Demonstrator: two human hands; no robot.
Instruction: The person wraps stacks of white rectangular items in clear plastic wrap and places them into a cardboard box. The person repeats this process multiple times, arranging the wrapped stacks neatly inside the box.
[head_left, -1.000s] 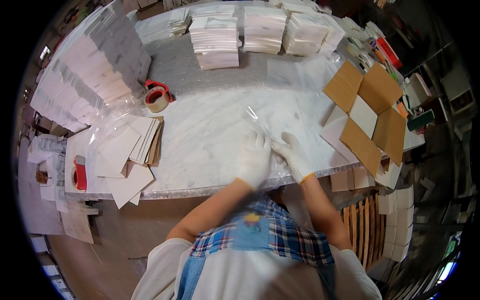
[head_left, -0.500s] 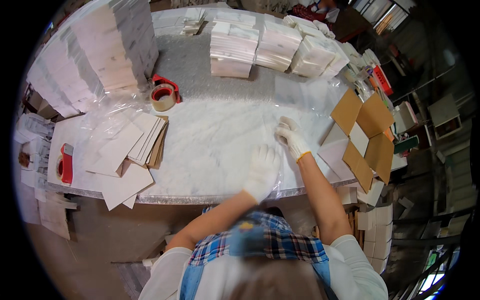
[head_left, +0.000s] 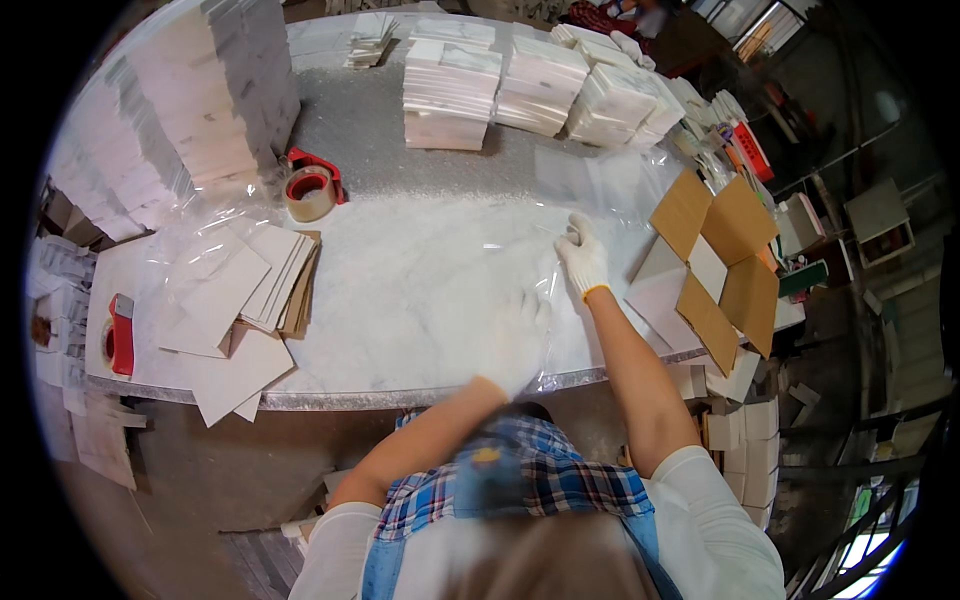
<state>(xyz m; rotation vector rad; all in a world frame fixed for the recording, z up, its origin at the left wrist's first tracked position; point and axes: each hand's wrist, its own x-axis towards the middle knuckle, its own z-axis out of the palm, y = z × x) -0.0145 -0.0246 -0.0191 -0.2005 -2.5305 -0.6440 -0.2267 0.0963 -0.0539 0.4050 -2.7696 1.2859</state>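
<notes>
A sheet of clear plastic film (head_left: 547, 284) lies across the marble-patterned white work surface (head_left: 400, 290), showing mainly by its glints and creases. My left hand (head_left: 522, 343), in a white knit glove, rests flat on it near the front edge, fingers extended and somewhat blurred. Farther out and to the right is my right hand (head_left: 583, 258), gloved the same way with a yellow cuff. Its fingers are curled together at the film, though the fingertips are hard to make out. An open cardboard box (head_left: 750, 290) stands just right of that hand.
White cardboard sheets (head_left: 225, 285) and two tape dispensers, one red with tape (head_left: 312, 192) and one red (head_left: 122, 335), lie at left. Tall tile stacks (head_left: 195, 90) rise behind them. More tile stacks (head_left: 450, 95) line the back. Spare clear bags (head_left: 600, 178) lie behind my right hand.
My right hand has straightened a little and moved slightly farther out, its fingers curled closer together. My left hand stays flat near the front edge. The whole view has shifted slightly.
</notes>
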